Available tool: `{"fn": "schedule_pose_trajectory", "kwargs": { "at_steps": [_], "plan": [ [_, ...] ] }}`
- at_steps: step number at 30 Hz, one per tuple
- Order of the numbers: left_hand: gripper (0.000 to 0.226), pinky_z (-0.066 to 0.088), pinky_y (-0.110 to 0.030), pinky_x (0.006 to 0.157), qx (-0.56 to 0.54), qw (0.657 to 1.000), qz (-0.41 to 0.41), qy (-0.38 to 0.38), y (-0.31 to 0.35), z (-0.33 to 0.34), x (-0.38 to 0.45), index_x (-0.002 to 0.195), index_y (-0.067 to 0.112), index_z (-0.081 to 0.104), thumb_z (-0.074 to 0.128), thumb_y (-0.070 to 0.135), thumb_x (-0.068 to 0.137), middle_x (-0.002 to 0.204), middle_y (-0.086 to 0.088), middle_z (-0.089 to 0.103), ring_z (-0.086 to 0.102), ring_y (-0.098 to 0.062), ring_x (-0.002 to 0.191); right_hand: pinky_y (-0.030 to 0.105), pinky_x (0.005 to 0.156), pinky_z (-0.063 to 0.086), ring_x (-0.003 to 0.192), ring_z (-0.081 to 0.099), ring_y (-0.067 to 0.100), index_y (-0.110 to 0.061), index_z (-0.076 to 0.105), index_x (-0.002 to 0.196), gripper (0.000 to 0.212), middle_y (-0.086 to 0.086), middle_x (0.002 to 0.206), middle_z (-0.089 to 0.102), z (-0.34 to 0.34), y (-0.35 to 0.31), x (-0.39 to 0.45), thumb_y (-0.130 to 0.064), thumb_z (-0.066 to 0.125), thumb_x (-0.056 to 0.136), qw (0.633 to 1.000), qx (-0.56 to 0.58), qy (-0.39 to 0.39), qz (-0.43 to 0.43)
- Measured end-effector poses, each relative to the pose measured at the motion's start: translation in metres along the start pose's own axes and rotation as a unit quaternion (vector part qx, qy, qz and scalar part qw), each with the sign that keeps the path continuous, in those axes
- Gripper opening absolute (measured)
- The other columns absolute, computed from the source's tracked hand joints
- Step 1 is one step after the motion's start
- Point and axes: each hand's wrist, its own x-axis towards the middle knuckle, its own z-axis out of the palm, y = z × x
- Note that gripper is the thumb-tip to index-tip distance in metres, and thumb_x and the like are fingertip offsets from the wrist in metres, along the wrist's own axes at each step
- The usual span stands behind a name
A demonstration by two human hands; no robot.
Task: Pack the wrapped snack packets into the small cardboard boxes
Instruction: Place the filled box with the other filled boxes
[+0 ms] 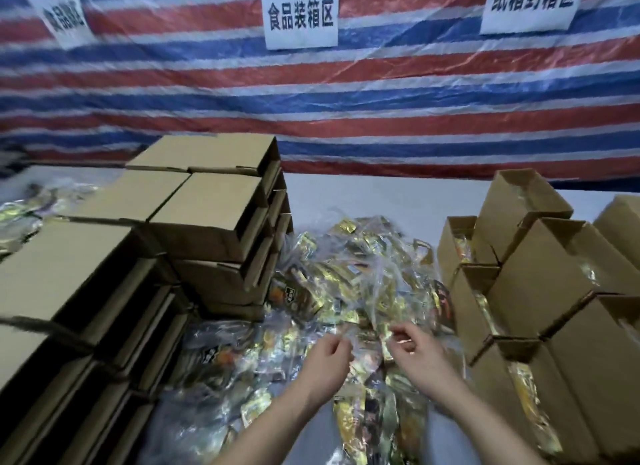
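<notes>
A heap of gold and black snack packets in clear plastic wrap covers the middle of the table. My left hand and my right hand reach into its near part, side by side. Each pinches the clear wrap of one packet bundle between thumb and fingers. Stacks of small cardboard boxes lying on their sides rise to the left. On the right, open cardboard boxes lean in rows, and packets show inside several of them.
A red, white and blue striped tarp hangs behind the table with three white paper signs. More packets lie at the far left behind the box stacks. Bare white tabletop shows at the back centre.
</notes>
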Motion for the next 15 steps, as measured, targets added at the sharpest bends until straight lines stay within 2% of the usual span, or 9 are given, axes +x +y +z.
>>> {"fn": "schedule_pose_trajectory", "kwargs": {
  "at_steps": [3,6,8,10,12,13,15],
  "plan": [
    [0.027,0.047,-0.034,0.070,0.065,0.998,-0.004,0.014,-0.022,-0.010,-0.004,0.080,0.015,0.058,0.045,0.026,0.101,0.081,-0.005,0.060,0.053,-0.016,0.072,0.026,0.080,0.055,0.095,0.062,0.002,-0.020,0.057,0.130,0.036,-0.014,0.109,0.062,0.026,-0.009,-0.008,-0.030,0.062,0.095,0.999,0.008,-0.041,0.023],
    [0.022,0.043,-0.018,0.063,0.119,0.987,0.058,0.095,-0.012,-0.043,-0.001,0.082,0.026,0.060,0.048,0.027,0.100,0.079,0.010,0.063,0.054,0.003,0.068,0.027,0.101,0.045,0.117,0.053,0.006,-0.022,0.048,0.140,0.050,-0.007,0.134,0.055,0.040,-0.034,-0.007,-0.036,0.062,0.095,0.999,-0.008,-0.048,-0.003],
    [0.016,0.039,-0.007,0.066,0.184,0.957,0.134,0.181,0.013,-0.079,0.008,0.086,0.033,0.057,0.050,0.026,0.099,0.083,0.019,0.058,0.053,0.009,0.074,0.031,0.109,0.038,0.131,0.045,0.009,-0.027,0.041,0.146,0.058,-0.008,0.148,0.045,0.045,-0.066,0.003,-0.043,0.060,0.094,0.997,-0.028,-0.050,-0.050],
    [0.010,0.045,-0.014,0.076,0.251,0.907,0.200,0.273,0.039,-0.118,0.022,0.095,0.027,0.062,0.052,0.024,0.097,0.091,0.014,0.061,0.054,0.003,0.081,0.037,0.114,0.033,0.139,0.037,0.011,-0.031,0.033,0.151,0.064,-0.010,0.154,0.037,0.049,-0.104,0.020,-0.047,0.057,0.094,0.991,-0.060,-0.051,-0.108],
    [0.026,0.047,-0.034,0.092,0.330,0.849,0.228,0.344,0.060,-0.154,0.042,0.112,0.012,0.064,0.052,0.029,0.095,0.111,-0.005,0.064,0.058,-0.018,0.100,0.038,0.116,0.030,0.143,0.032,0.013,-0.030,0.029,0.153,0.067,-0.009,0.157,0.032,0.054,-0.146,0.041,-0.046,0.056,0.094,0.982,-0.087,-0.052,-0.157],
    [0.040,0.042,-0.041,0.101,0.370,0.831,0.208,0.360,0.068,-0.169,0.051,0.124,0.008,0.059,0.050,0.034,0.095,0.124,-0.012,0.060,0.055,-0.027,0.114,0.038,0.116,0.028,0.144,0.031,0.015,-0.028,0.028,0.154,0.067,-0.006,0.158,0.032,0.057,-0.167,0.051,-0.044,0.055,0.094,0.978,-0.098,-0.050,-0.175],
    [0.062,0.029,-0.046,0.114,0.437,0.809,0.138,0.368,0.075,-0.192,0.069,0.144,0.009,0.042,0.044,0.047,0.096,0.149,-0.016,0.042,0.038,-0.032,0.138,0.038,0.117,0.026,0.145,0.030,0.019,-0.022,0.027,0.154,0.067,-0.001,0.159,0.031,0.064,-0.203,0.069,-0.037,0.055,0.095,0.970,-0.124,-0.048,-0.206]
  ]
}}
